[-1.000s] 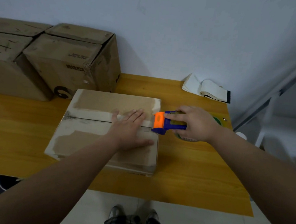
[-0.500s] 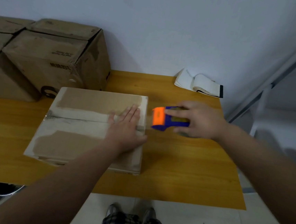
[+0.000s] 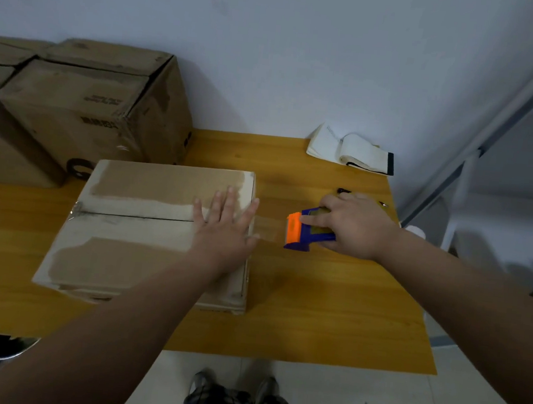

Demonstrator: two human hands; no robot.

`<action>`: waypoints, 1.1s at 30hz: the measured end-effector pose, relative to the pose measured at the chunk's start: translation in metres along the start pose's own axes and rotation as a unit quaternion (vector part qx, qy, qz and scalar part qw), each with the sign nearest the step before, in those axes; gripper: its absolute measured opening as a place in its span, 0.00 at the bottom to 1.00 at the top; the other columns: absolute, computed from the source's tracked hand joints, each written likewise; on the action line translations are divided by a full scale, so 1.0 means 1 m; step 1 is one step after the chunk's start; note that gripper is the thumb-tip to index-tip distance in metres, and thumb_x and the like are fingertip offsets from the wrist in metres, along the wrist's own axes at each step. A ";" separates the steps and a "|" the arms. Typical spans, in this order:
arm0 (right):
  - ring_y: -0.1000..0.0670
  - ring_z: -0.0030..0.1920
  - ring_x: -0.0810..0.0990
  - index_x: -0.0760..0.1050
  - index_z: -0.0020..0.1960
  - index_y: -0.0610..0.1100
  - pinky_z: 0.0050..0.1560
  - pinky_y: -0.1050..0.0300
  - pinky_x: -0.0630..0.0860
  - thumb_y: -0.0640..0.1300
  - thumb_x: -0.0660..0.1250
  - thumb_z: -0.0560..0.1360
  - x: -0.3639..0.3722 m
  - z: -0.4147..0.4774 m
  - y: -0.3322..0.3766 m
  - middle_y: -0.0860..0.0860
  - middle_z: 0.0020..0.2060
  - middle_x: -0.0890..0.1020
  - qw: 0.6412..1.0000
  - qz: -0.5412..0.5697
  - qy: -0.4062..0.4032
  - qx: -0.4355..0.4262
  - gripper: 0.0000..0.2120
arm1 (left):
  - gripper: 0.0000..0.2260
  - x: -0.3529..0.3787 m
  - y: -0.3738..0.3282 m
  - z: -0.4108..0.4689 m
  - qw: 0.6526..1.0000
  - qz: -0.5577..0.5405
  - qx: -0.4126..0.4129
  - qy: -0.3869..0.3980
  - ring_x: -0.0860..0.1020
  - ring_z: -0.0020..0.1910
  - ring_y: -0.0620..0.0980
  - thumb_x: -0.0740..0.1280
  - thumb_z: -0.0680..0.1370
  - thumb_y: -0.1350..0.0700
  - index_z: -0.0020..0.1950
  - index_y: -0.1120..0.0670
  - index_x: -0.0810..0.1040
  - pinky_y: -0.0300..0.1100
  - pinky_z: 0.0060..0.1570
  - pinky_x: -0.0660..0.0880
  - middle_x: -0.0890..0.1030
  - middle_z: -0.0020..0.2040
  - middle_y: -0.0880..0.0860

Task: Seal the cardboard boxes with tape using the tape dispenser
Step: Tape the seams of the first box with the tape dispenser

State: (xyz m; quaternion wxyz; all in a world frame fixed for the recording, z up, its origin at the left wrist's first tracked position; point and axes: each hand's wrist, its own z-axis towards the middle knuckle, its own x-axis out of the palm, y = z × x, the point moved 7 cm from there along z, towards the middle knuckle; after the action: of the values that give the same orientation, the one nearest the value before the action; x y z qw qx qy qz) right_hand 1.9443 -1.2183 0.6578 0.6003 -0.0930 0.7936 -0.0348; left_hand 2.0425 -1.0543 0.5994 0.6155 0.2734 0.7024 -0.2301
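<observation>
A flat cardboard box [image 3: 133, 221] lies on the wooden table [image 3: 330, 305], its top seam running left to right. My left hand [image 3: 223, 227] presses flat on the box's right end, fingers straight, over the seam. To the right of the box my right hand [image 3: 354, 226] grips a blue tape dispenser with an orange front [image 3: 304, 230], held just above the table. A strip of clear tape [image 3: 267, 228] stretches from the dispenser to the box's right edge under my left fingers.
Larger cardboard boxes [image 3: 82, 106] are stacked at the back left against the wall. An open notebook [image 3: 351, 151] lies at the table's back right corner. A small dark item [image 3: 344, 191] sits behind my right hand. A metal frame [image 3: 493, 132] stands to the right.
My right hand has pulled the dispenser rightward away from the box edge, drawing out a strip of tape. My left hand has stayed flat on the box's right end.
</observation>
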 end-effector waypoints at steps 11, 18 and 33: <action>0.47 0.41 0.73 0.73 0.50 0.49 0.32 0.55 0.65 0.50 0.65 0.77 -0.008 0.043 0.047 0.49 0.46 0.74 0.990 -0.009 0.133 0.056 0.06 | 0.28 0.001 -0.011 0.000 1.000 -0.007 0.008 -0.015 0.38 0.75 0.57 0.44 0.77 0.38 0.75 0.40 0.38 0.62 0.67 0.32 0.38 0.77 0.56; 0.49 0.39 0.73 0.71 0.45 0.47 0.34 0.55 0.64 0.46 0.65 0.76 -0.005 0.053 0.051 0.51 0.44 0.74 0.984 -0.071 0.152 0.053 0.04 | 0.26 -0.001 -0.004 -0.005 1.000 -0.030 -0.005 -0.002 0.38 0.75 0.58 0.41 0.78 0.38 0.75 0.40 0.38 0.60 0.69 0.34 0.38 0.77 0.56; 0.41 0.66 0.69 0.54 0.77 0.48 0.53 0.50 0.70 0.52 0.72 0.72 0.103 0.027 -0.009 0.44 0.73 0.62 0.669 0.673 0.062 0.309 0.40 | 0.28 0.002 0.004 -0.011 0.999 -0.027 0.022 -0.008 0.36 0.74 0.57 0.40 0.78 0.35 0.75 0.40 0.36 0.61 0.70 0.36 0.37 0.77 0.55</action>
State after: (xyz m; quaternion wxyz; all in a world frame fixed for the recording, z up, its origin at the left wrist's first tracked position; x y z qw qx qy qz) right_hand 1.9436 -1.2453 0.5540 0.4042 0.6597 0.6201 0.1303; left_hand 2.0365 -1.0435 0.5989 0.6084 0.2654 0.6997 -0.2641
